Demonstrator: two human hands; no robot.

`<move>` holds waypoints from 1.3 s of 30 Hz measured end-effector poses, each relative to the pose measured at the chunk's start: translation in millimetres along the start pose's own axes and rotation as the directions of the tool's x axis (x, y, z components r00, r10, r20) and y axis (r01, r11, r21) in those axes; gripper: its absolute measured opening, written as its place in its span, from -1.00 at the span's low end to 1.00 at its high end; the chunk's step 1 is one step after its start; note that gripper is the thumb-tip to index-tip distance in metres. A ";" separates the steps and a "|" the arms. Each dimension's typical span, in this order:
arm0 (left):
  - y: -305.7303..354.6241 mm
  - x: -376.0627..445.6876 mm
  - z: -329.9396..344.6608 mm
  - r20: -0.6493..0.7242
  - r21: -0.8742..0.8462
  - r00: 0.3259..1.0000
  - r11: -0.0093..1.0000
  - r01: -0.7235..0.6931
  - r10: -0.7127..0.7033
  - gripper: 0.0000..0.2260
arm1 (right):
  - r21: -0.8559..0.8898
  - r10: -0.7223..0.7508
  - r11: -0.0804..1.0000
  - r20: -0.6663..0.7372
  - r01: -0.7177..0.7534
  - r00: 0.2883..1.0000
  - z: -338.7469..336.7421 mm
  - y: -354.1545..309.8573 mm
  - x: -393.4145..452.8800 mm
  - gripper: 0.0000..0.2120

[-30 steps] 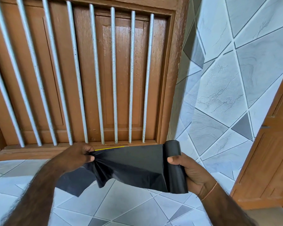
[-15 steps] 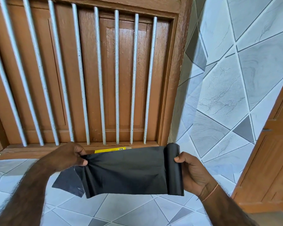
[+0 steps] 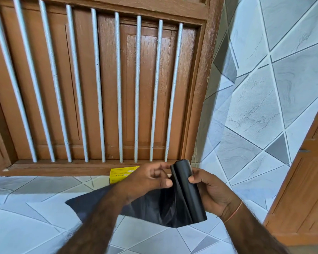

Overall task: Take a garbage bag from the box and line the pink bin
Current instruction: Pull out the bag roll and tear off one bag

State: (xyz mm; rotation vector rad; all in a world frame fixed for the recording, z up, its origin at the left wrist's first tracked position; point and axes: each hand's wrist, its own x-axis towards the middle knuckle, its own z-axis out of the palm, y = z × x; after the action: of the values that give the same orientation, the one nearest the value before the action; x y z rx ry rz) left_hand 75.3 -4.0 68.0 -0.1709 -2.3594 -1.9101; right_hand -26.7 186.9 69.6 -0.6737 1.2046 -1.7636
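Note:
A black roll of garbage bags [image 3: 187, 189] stands nearly upright in my right hand [image 3: 211, 193], which is wrapped around it. An unrolled black garbage bag [image 3: 151, 208] hangs slack from the roll and trails down to the left under my left forearm. My left hand [image 3: 147, 180] is close beside the roll, pinching the bag where it leaves the roll. A yellow box [image 3: 121, 174] lies on the tiled ledge just behind my left hand, partly hidden by it. The pink bin is not in view.
A brown wooden window frame with several white vertical bars [image 3: 117, 88] fills the wall straight ahead. Grey-blue tiled wall [image 3: 264, 88] runs along the right, and a brown wooden door [image 3: 305, 189] stands at the right edge. Tiled surface [image 3: 35, 208] lies below my arms.
My left hand has moved right from the stretched bag's far end to right beside the roll. The bag, taut before, now hangs slack. The yellow box shows more.

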 end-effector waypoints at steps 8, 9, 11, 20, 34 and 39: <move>10.2 7.0 -2.7 -0.062 0.217 0.998 0.976 0.001 0.013 -0.82 | 0.036 -0.036 0.999 -0.055 0.038 0.998 -3.8 -7.6 -16.7 -0.65; 12.1 7.0 -2.0 -0.085 0.190 0.996 0.982 -0.002 0.019 -0.86 | 0.049 -0.039 0.998 -0.089 0.044 0.995 -5.5 -6.7 -16.0 -0.62; 13.9 6.7 -3.2 -0.133 0.167 0.991 0.986 -0.008 0.031 -0.89 | 0.074 -0.036 0.996 -0.147 0.047 0.989 -8.0 -5.1 -16.0 -0.53; 24.0 7.2 -14.8 -0.261 0.411 0.961 0.911 0.027 0.089 -0.95 | 0.145 -0.010 0.989 -0.199 0.040 0.980 -9.6 3.4 -17.0 -0.49; 16.7 -1.4 -11.6 -0.152 0.335 0.987 0.936 0.106 -0.057 -0.89 | -0.019 -0.111 0.994 -0.197 0.109 0.974 -4.6 5.5 -10.1 -0.60; 19.3 5.8 5.3 -0.107 0.310 0.994 0.951 0.021 0.013 -0.87 | -0.116 -0.108 0.990 -0.200 0.086 0.974 -1.6 3.6 -7.2 -0.58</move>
State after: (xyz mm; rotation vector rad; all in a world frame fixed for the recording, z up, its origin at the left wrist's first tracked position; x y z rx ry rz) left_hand 72.4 5.3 86.4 -0.0351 -2.5439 -1.4785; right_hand -23.3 193.4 65.9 -0.6322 1.4358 -1.8978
